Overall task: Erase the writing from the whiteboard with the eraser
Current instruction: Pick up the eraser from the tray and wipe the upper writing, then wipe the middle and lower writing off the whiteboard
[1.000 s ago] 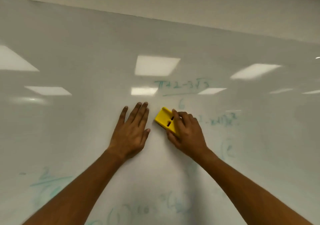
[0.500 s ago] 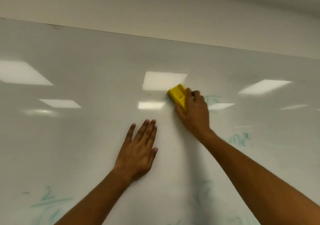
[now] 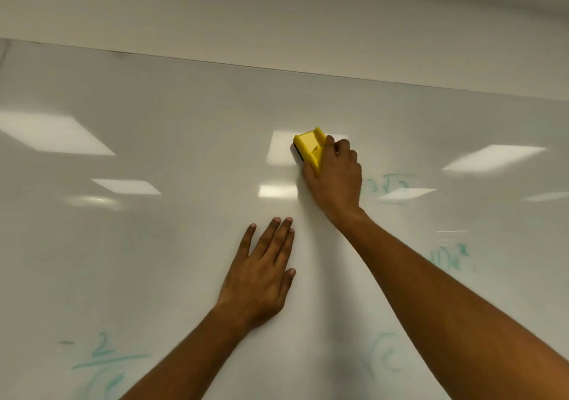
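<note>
The whiteboard [image 3: 154, 245] fills most of my head view: a smooth, glossy white surface that mirrors rectangular ceiling light panels [image 3: 55, 134] as bright patches. Its top edge runs as a thin dark line, with a matte off-white wall [image 3: 277, 14] above it.

The eraser [image 3: 309, 147] is a rigid yellow plastic block with a recessed, moulded top and a thin dark pad layer visible along its lower left edge. It sits against the board in the upper middle of the view, over one of the reflected light patches, tilted with its free end pointing up and left.

My right hand [image 3: 335, 177] grips the eraser from its lower right end. The fingers [image 3: 341, 148] are curled over the far side of the block and held close together; the thumb lies along the near side. I cannot tell how much of the pad is in contact with the board.

My left hand [image 3: 258, 276] lies flat on the board below and to the left of the eraser, well apart from it. Its fingers are straight: the three middle ones are pressed together, the outermost one is slightly spread to the left, and the thumb is tucked at the right side. It holds nothing.

Faint teal marker writing remains: a root expression [image 3: 388, 184] just right of the right hand, a smudged term [image 3: 449, 259] further down right, a fraction [image 3: 101, 359] at the lower left, and a blurred symbol [image 3: 385, 356] between the forearms.
</note>
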